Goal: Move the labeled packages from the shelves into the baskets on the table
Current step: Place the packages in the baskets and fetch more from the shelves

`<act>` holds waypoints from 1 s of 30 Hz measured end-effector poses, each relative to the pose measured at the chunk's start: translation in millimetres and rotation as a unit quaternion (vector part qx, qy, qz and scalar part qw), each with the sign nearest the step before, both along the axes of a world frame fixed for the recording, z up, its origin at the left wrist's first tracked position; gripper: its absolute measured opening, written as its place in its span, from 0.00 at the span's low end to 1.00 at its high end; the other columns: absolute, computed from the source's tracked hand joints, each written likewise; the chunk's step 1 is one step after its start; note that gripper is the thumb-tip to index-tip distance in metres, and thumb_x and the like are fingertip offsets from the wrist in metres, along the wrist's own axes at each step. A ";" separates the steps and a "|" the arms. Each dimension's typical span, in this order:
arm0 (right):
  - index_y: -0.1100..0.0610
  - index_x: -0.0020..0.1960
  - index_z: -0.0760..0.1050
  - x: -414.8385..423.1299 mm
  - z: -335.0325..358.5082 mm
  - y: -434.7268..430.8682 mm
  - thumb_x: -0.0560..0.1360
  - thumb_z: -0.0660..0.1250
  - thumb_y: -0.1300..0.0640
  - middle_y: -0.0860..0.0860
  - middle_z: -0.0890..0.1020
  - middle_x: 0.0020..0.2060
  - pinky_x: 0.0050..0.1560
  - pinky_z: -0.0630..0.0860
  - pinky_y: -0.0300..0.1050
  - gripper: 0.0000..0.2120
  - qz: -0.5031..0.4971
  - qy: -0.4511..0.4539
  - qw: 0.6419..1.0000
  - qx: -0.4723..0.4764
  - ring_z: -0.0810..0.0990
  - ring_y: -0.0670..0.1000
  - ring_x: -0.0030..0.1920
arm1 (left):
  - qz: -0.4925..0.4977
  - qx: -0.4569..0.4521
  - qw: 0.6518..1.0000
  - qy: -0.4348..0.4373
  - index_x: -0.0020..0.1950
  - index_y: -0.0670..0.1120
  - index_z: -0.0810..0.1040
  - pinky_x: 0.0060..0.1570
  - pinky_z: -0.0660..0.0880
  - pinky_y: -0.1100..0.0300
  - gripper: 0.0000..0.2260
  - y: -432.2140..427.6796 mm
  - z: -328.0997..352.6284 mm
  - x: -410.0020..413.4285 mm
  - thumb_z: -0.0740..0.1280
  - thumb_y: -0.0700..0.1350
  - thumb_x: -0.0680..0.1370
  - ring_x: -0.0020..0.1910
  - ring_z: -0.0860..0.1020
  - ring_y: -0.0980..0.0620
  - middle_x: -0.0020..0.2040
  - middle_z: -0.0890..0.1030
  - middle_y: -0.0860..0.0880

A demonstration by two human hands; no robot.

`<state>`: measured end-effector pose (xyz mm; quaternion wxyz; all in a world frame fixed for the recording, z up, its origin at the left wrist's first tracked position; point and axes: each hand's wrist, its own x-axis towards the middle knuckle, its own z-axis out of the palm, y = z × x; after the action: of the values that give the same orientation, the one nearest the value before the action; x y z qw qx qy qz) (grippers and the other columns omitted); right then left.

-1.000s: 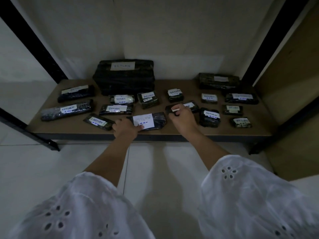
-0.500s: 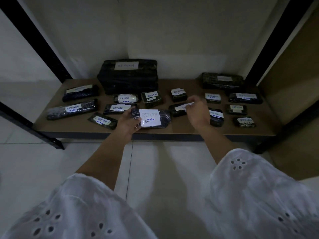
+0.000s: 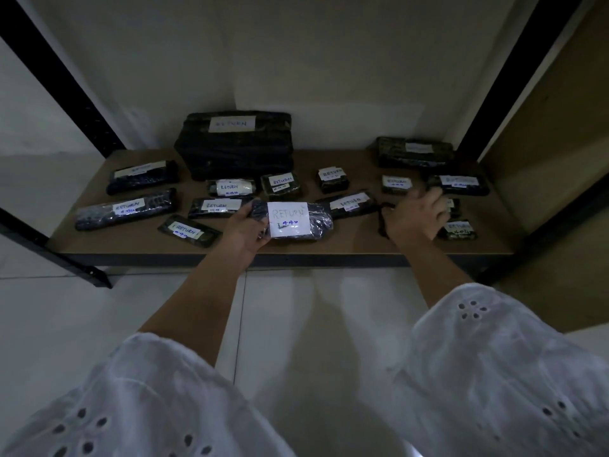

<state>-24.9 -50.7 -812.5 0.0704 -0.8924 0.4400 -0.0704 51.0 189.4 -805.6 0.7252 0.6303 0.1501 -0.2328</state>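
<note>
**Low shelf, one labelled package in your left hand**

Brown shelf board (image 3: 356, 237) sits low between black metal uprights (image 3: 514, 80), with a pale wall behind it and white floor tiles (image 3: 296, 308) in front. Dark plastic-wrapped packages lie spread across it, each with a white label reading RETURN.

Your left hand (image 3: 245, 230) grasps one of them – the package with the large label (image 3: 290, 222) – by its left end, with the fingers wrapped round the wrapping. The label faces up toward you. The package is over the front middle of the board, and you cannot tell from this view whether its underside touches the wood.

Your right hand (image 3: 413, 217) reaches over the right part of the shelf, knuckles up and fingers bent downward. What lies under the palm is hidden, so whether it grips anything cannot be told. A dark cord (image 3: 382, 222) circles that wrist.

Between your two hands lies a slim package (image 3: 352, 202), and just right of your right hand is a small one (image 3: 458, 229). The biggest package (image 3: 235, 143) stands at the back against the wall, and a flat one (image 3: 415, 151) lies in the rear right corner. To the left are a long package (image 3: 127, 212) and a shorter one (image 3: 189, 230) near the front edge – both well apart from your hands. White eyelet sleeves (image 3: 148, 400) fill the bottom of the view.
</note>
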 end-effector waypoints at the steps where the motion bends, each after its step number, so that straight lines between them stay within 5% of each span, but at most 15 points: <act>1: 0.62 0.71 0.61 -3.4 0.7 -5.6 0.73 0.66 0.41 0.63 0.57 0.71 0.68 0.58 0.57 0.36 -0.021 0.017 0.999 0.030 0.57 0.64 0.70 | -0.013 0.001 1.000 -0.001 0.67 0.47 0.71 0.41 0.75 0.59 0.19 -4.6 -0.1 -1.7 0.57 0.31 0.80 0.49 0.77 0.51 0.58 0.78 0.44; 5: 0.61 0.72 0.61 -10.3 -3.5 -23.0 0.68 0.66 0.31 0.63 0.61 0.72 0.70 0.60 0.58 0.46 -0.030 0.057 0.985 0.163 0.60 0.64 0.71 | -0.027 -0.001 1.000 0.005 0.65 0.48 0.72 0.42 0.76 0.59 0.18 -21.1 1.0 -6.4 0.57 0.31 0.80 0.49 0.77 0.51 0.57 0.78 0.45; 10: 0.64 0.62 0.73 -15.6 -1.6 -17.5 0.68 0.74 0.44 0.61 0.72 0.63 0.54 0.73 0.47 0.31 0.079 -0.072 0.962 0.250 0.76 0.60 0.58 | -0.028 -0.025 0.999 0.016 0.60 0.52 0.72 0.42 0.75 0.59 0.17 -32.6 8.4 -16.4 0.57 0.32 0.80 0.47 0.77 0.52 0.52 0.79 0.47; 14: 0.61 0.68 0.66 -31.4 32.1 6.3 0.73 0.72 0.52 0.57 0.71 0.66 0.60 0.74 0.53 0.29 -0.018 -0.240 0.858 0.454 0.75 0.58 0.59 | 0.007 -0.046 0.997 0.058 0.51 0.52 0.73 0.44 0.74 0.58 0.17 -24.5 32.6 -42.0 0.53 0.31 0.81 0.47 0.78 0.50 0.49 0.80 0.48; 17: 0.56 0.72 0.61 -62.9 77.0 24.8 0.76 0.68 0.55 0.52 0.73 0.60 0.49 0.76 0.41 0.28 -0.033 -0.264 0.813 0.517 0.76 0.49 0.51 | 0.015 -0.019 0.998 0.062 0.46 0.51 0.75 0.39 0.74 0.61 0.18 -10.1 68.5 -71.2 0.52 0.31 0.81 0.43 0.78 0.51 0.46 0.80 0.49; 19: 0.54 0.73 0.59 -82.9 111.1 30.3 0.78 0.65 0.55 0.51 0.74 0.59 0.37 0.76 0.32 0.27 -0.024 -0.231 0.804 0.547 0.77 0.47 0.47 | 0.017 -0.008 0.998 0.062 0.50 0.46 0.76 0.44 0.74 0.58 0.16 -2.2 101.9 -86.8 0.51 0.32 0.81 0.45 0.78 0.49 0.50 0.80 0.45; 21: 0.53 0.72 0.61 -99.8 149.3 34.0 0.79 0.63 0.52 0.52 0.76 0.57 0.30 0.73 0.34 0.24 -0.016 -0.185 0.810 0.557 0.77 0.46 0.40 | 0.023 -0.007 0.997 0.071 0.57 0.43 0.74 0.48 0.74 0.56 0.15 2.1 139.6 -102.3 0.51 0.32 0.81 0.49 0.78 0.46 0.54 0.79 0.43; 25: 0.54 0.67 0.65 -130.0 232.3 38.7 0.80 0.58 0.46 0.51 0.78 0.52 0.35 0.67 0.41 0.19 -0.032 -0.127 0.810 0.571 0.76 0.47 0.33 | 0.047 -0.013 0.993 0.111 0.70 0.43 0.69 0.56 0.71 0.52 0.21 3.0 224.9 -141.3 0.50 0.30 0.80 0.52 0.77 0.45 0.59 0.77 0.42; 30: 0.51 0.58 0.66 -166.7 353.0 31.2 0.80 0.58 0.45 0.52 0.79 0.48 0.31 0.66 0.40 0.12 -0.032 -0.125 0.810 0.572 0.76 0.46 0.28 | 0.083 -0.042 0.984 0.150 0.73 0.47 0.65 0.52 0.71 0.55 0.25 2.3 347.6 -191.9 0.50 0.29 0.80 0.55 0.75 0.44 0.63 0.76 0.41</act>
<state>-191.6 -19.6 -459.5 0.6205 -0.6596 0.4165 0.0805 -140.9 191.6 -458.0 0.7374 0.5422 0.2992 -0.2698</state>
